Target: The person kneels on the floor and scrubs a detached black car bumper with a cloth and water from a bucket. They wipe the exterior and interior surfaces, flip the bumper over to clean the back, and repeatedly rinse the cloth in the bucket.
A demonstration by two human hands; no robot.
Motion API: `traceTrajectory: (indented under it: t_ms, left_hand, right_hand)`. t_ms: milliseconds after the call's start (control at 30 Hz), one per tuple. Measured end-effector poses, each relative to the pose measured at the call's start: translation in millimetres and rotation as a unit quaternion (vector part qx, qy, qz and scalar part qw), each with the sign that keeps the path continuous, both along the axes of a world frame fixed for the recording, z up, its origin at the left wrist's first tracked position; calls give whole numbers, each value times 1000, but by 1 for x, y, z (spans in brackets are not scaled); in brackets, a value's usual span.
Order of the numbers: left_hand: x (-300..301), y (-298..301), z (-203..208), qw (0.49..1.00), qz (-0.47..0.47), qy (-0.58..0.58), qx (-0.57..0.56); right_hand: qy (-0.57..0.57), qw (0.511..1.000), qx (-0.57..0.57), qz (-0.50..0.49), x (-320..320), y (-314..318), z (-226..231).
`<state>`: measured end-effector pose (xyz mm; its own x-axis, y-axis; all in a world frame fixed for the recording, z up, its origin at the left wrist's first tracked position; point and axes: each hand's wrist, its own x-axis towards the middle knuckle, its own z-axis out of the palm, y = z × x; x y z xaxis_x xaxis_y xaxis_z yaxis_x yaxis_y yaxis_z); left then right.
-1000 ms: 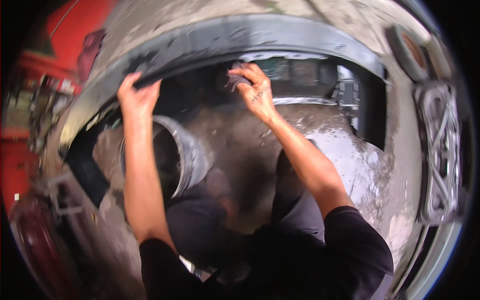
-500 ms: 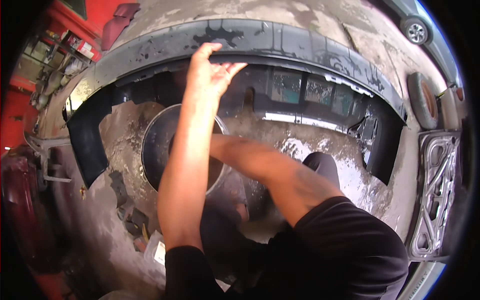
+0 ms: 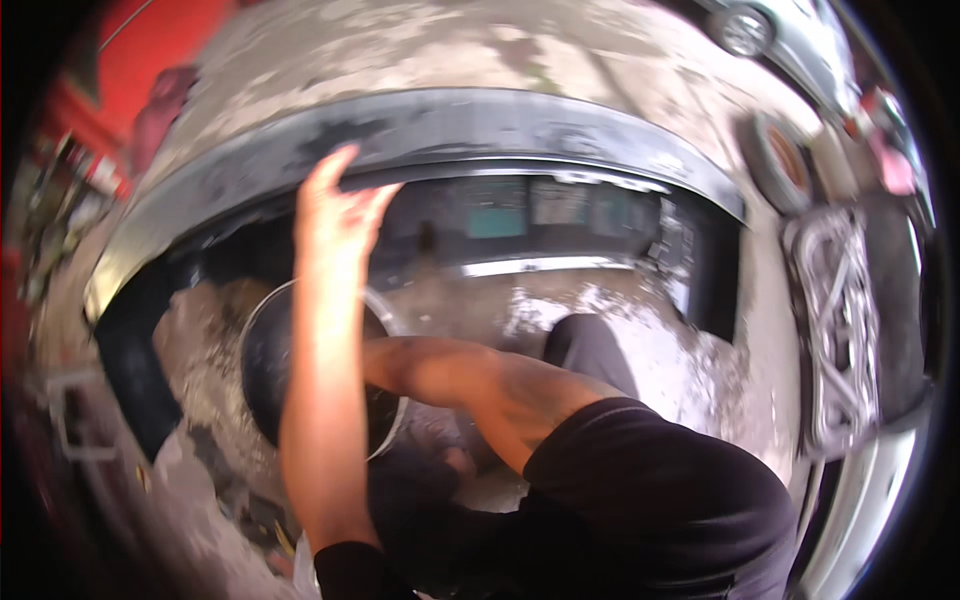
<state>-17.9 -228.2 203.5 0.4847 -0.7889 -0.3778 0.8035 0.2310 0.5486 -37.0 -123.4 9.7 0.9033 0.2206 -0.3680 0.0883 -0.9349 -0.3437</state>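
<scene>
A long, curved grey car bumper (image 3: 490, 125) with wet patches lies across the view in front of me, its black inner side facing me. My left hand (image 3: 338, 215) reaches to its near edge, left of the middle. The thumb lies on the grey face and the fingers are bent at the edge below, closed on it. Under my left forearm stands a round dark bucket (image 3: 262, 350) with a pale rim. My right forearm (image 3: 440, 372) passes beneath the left one down into the bucket, where my right hand is hidden.
The concrete floor (image 3: 660, 320) is wet. On the right are a loose wheel (image 3: 778, 160), a bare metal panel frame (image 3: 838, 330) and a parked car (image 3: 790, 45). Cluttered parts (image 3: 65, 215) line the left side. Dark scraps (image 3: 215, 460) lie near the bucket.
The whole view has shifted, so the bumper, bucket and both arms appear farther left and lower, with blur. My left hand keeps its place on the bumper; my right hand stays hidden at the bucket.
</scene>
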Motion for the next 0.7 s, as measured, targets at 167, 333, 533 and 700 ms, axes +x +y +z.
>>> traceTrajectory:
  t_ms: [167, 333, 533, 700]
  left_hand:
    - [7, -11, -14, 999, -19, 18, -43]
    - [22, -12, -21, 1000, -20, -15, -1]
    - [29, -4, -15, 996, 11, -69, 47]
    - [28, 13, -7, 992, 13, -120, 26]
  right_hand:
    - [-326, 906, 229, -141, -64, -37, 44]
    - [-468, 691, 433, -341, -185, -86, 128]
    - [-449, 185, 773, -409, -287, -210, 61]
    - [-600, 21, 688, -407, -400, -366, 46]
